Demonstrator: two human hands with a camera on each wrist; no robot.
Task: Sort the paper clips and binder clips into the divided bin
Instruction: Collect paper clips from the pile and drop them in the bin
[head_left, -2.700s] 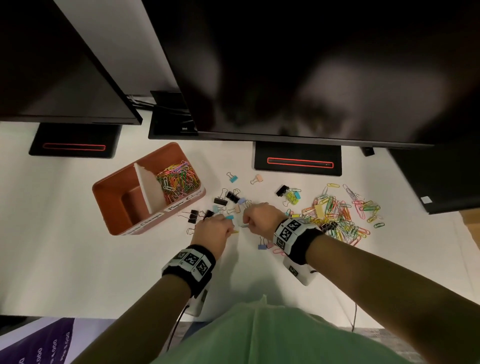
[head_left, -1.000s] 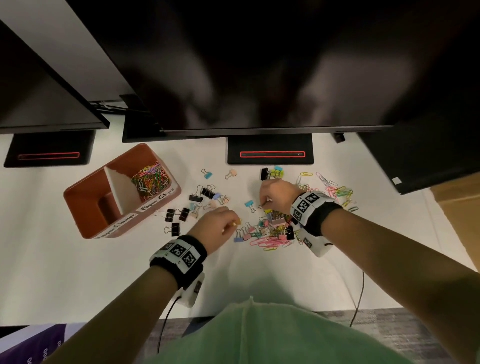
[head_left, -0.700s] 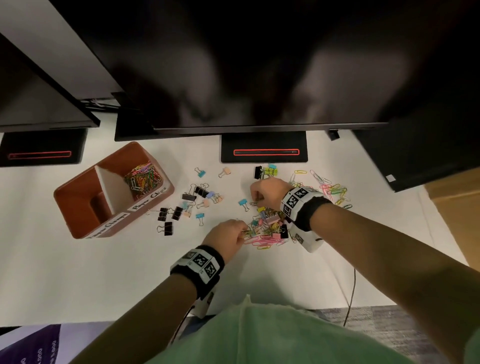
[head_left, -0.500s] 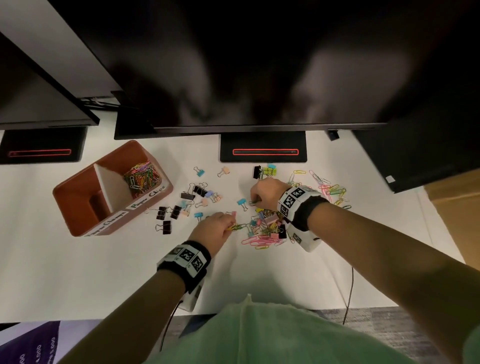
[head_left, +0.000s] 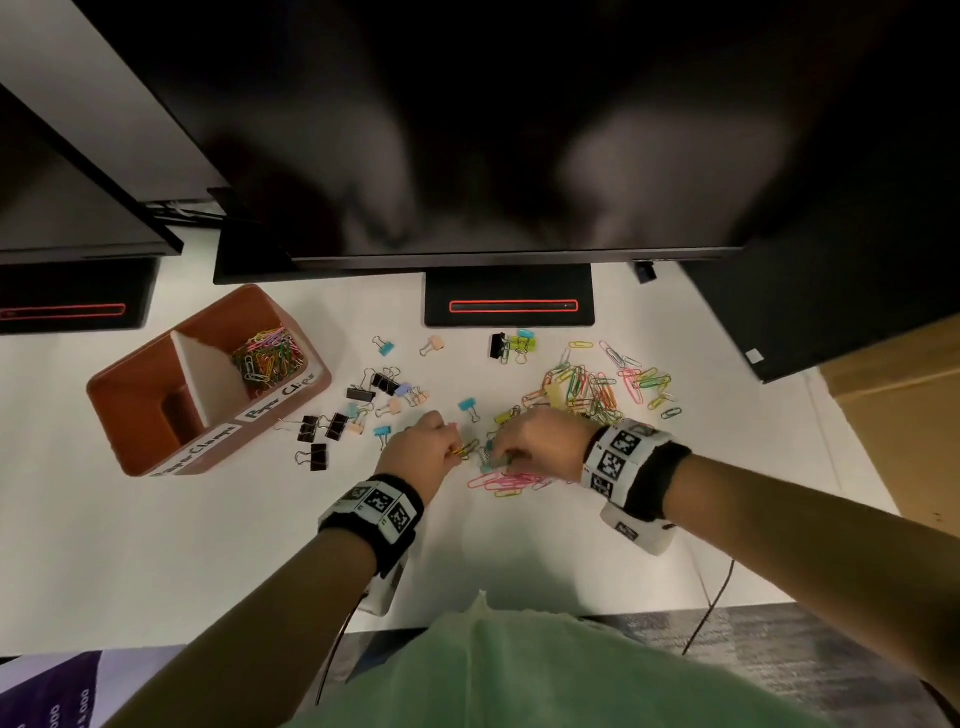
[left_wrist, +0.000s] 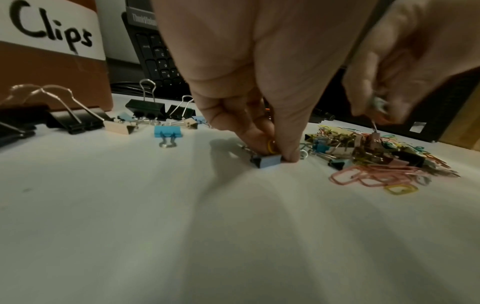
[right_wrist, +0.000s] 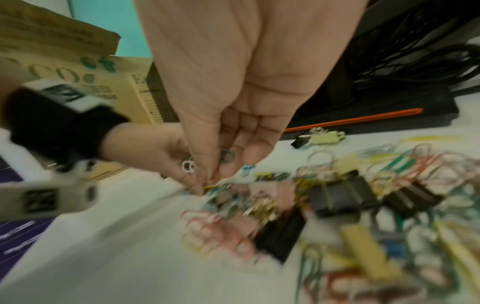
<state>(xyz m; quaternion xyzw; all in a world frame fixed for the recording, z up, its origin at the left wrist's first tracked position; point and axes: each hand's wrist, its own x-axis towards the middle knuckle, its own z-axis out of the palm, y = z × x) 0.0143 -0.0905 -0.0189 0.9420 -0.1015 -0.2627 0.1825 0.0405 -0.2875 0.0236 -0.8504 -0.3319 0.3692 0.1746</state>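
The left hand (left_wrist: 249, 86) points down, pinching a blue binder clip (left_wrist: 267, 160) on the desk (left_wrist: 182, 226) beside the clip pile (head_left: 506, 467). The right hand (head_left: 537, 439) curls over that pile, holding small clips; blur hides which. The bin (head_left: 150, 415) sits toward the desk's left edge.

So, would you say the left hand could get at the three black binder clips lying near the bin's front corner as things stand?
Probably yes. The black binder clips lie on open desk between the left hand and the bin, with nothing over them. But the hand is pinching a small blue binder clip, so it would have to free its fingers first.
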